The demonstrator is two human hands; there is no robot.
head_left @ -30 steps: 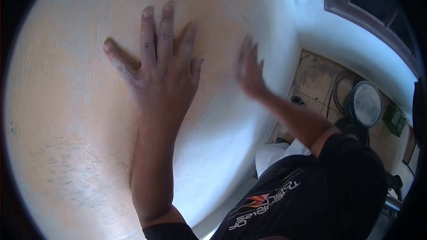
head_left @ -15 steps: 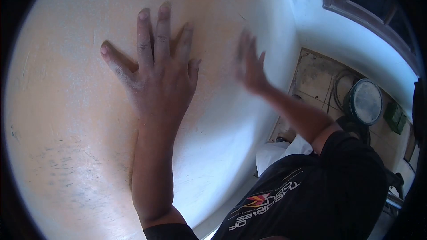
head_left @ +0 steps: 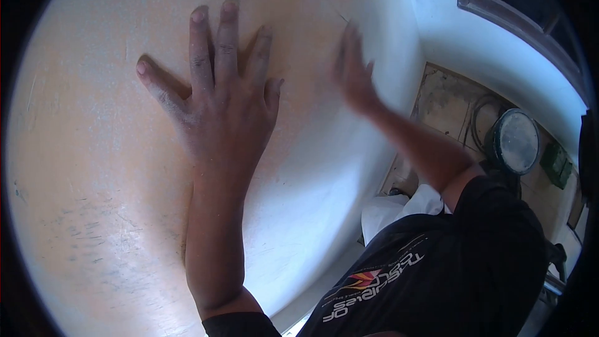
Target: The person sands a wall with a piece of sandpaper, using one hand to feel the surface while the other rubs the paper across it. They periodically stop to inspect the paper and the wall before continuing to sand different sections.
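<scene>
My left hand (head_left: 228,109) lies flat, palm down, with its fingers spread on a pale orange and whitish wall surface (head_left: 112,156). Pale dust coats its fingers and back, and nothing shows in it. To the right, my right hand (head_left: 359,78) is up by the same wall, where the colour turns to bluish white. Motion blurs its fingers, which point upward along the surface. Whether anything sits under its palm is hidden. Dark scuff marks (head_left: 87,231) show low on the wall's left part.
A dark-framed window (head_left: 505,6) is at the upper right. Below it, on the tiled floor (head_left: 440,103), stand a round dark bucket (head_left: 519,141) with a whitish top and a green box (head_left: 555,165). A dark hose (head_left: 477,115) curls beside the bucket.
My right hand has moved up a little along the wall, its forearm following. My left hand keeps its place on the surface; the view has shifted slightly.
</scene>
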